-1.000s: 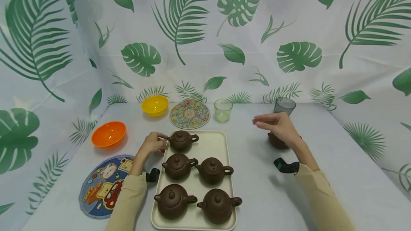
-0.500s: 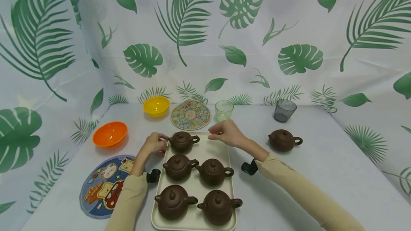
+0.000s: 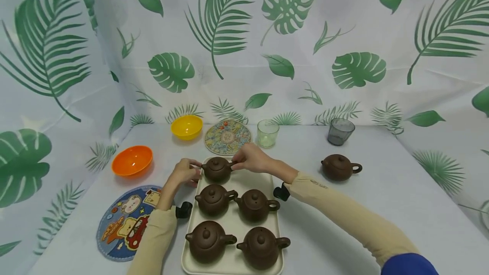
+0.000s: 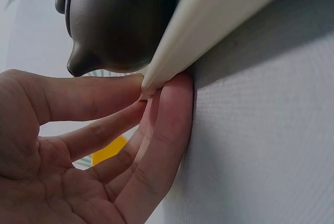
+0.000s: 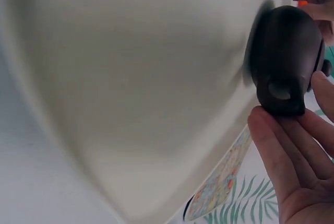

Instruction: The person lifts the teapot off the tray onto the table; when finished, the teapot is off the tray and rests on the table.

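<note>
The far teapot sits at the tray's back left corner. The left hand pinches the tray's rim there, fingers straight. The right hand touches the teapot's handle; its grip is loose, how closed I cannot tell. Bare desk lies open to the right. Both wrist views crop the pot.

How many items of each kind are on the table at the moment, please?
Teapots: 6 (five on the tray, one off it)
Bowls: 2, orange and yellow
Cups: 2, green and grey
Mats: 2, patterned and cartoon
Tray: 1
Total: 13
</note>
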The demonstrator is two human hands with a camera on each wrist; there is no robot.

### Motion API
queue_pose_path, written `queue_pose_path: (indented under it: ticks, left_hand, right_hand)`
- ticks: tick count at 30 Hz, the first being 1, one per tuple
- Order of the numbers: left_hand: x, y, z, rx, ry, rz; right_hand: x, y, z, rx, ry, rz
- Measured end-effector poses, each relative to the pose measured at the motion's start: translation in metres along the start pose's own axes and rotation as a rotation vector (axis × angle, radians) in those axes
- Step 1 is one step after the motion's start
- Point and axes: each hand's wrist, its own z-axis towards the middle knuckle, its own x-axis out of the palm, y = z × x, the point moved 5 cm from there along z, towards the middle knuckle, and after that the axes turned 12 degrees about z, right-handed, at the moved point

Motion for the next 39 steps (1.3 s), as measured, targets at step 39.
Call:
queue_pose_path:
  ticks: [39]
  left_hand:
    - [0.002, 0.002, 0.004, 0.006, -0.009, -0.002]
  right_hand:
    - [-0.095, -0.046, -0.088, 0.156, -0.131, 0.106]
